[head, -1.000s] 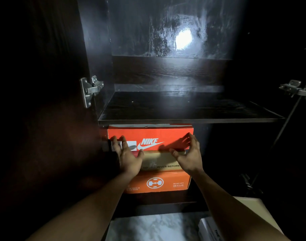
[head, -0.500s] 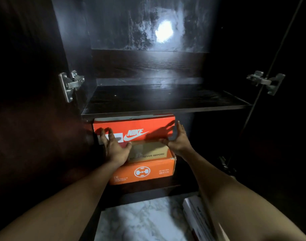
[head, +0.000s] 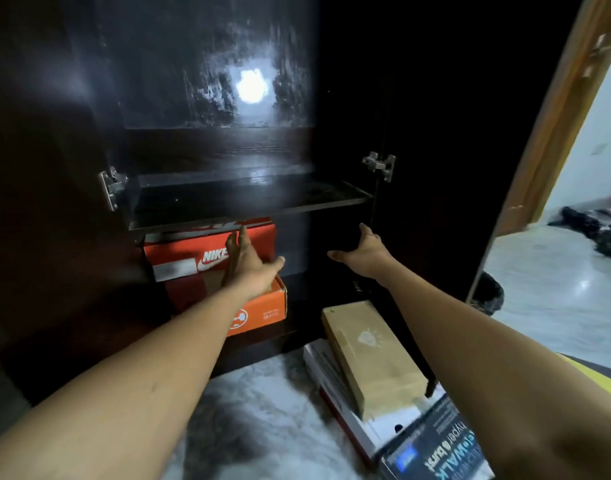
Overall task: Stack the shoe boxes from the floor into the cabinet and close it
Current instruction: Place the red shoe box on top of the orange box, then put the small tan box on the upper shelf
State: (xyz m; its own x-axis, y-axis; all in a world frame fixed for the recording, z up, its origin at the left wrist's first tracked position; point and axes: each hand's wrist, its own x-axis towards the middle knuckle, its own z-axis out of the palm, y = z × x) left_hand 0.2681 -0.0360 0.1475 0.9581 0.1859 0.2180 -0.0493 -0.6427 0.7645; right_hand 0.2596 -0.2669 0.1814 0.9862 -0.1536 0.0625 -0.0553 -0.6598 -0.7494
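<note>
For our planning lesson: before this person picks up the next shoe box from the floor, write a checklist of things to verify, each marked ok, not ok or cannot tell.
1. Left hand free and open: ok.
2. Right hand free and open: ok.
3. Boxes left on the floor: ok; a tan box lies on a white box.
4. Room in the cabinet: ok; the shelf above the red box is bare.
5. Cabinet doors open: ok.
6. Stack inside steady: cannot tell.
</note>
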